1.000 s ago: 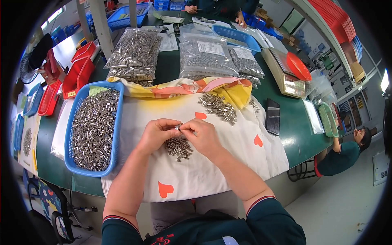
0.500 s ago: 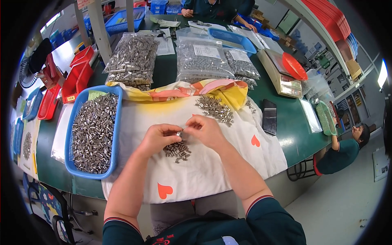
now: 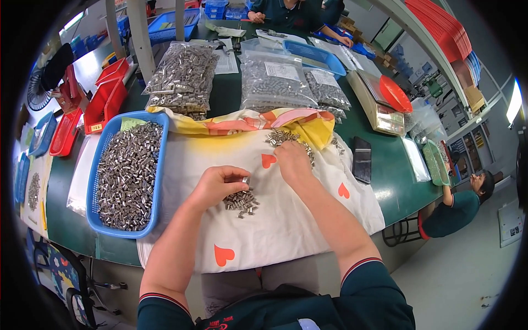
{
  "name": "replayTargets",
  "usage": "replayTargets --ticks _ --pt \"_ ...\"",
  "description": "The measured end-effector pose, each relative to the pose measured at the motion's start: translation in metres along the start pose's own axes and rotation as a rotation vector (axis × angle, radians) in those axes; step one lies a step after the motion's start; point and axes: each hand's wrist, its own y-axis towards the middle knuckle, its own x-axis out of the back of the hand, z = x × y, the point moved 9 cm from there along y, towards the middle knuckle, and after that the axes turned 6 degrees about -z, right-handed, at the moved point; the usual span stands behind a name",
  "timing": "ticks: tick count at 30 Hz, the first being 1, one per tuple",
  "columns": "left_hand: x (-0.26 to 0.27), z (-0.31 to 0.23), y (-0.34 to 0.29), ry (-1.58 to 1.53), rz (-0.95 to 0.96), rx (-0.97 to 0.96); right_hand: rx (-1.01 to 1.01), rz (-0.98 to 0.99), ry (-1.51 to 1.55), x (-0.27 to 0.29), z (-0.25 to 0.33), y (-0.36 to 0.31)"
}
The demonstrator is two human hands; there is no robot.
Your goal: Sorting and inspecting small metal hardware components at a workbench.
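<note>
The green table (image 3: 396, 190) carries a white cloth (image 3: 275, 234) with red hearts, and on its left stands a blue basket (image 3: 118, 233) filled nearly to the rim with small metal pieces. Behind the cloth, 2 large clear bags (image 3: 181, 80) (image 3: 278, 91) and a smaller bag (image 3: 327, 93) hold many more. The handling looks to be underway: 2 main heaps lie loose on the cloth, a far heap (image 3: 278, 136) and a near heap (image 3: 240, 203), but nothing marks which pieces are finished. The right hand (image 3: 291, 159) reaches to the far heap, fingers bent downward; whether they pinch a piece I cannot tell. The left hand (image 3: 216, 184) pinches 1 shiny metal piece (image 3: 246, 180) between thumb and forefinger, just above the near heap. As for writing, 2 white labels (image 3: 282, 71) (image 3: 323, 77) on the bags bear print too small to read, and red lettering (image 3: 220, 323) on the wearer's shirt is unclear.
</note>
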Motion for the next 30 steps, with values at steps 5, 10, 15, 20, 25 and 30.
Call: replayTargets --ticks 5,10,15,20,25,30 --pt "-0.001 0.003 0.0 0.001 0.004 -0.006 -0.016 0.017 0.018 0.005 -0.001 -0.009" --pt "-0.001 0.004 0.001 0.001 0.002 -0.021 -0.083 -0.028 0.027 0.006 -0.009 -0.013" --pt "0.004 -0.003 0.0 0.022 0.006 -0.018 -0.02 0.029 0.06 0.001 -0.007 -0.009" --pt "0.0 -0.004 0.001 0.014 0.024 -0.021 -0.091 0.049 0.12 0.001 -0.019 -0.006" --pt "0.001 -0.003 0.0 -0.015 0.031 -0.046 -0.109 -0.077 0.172 0.002 -0.028 0.021" --pt "0.0 -0.003 0.0 -0.03 0.029 -0.05 -0.063 -0.06 0.151 -0.02 -0.025 0.042"
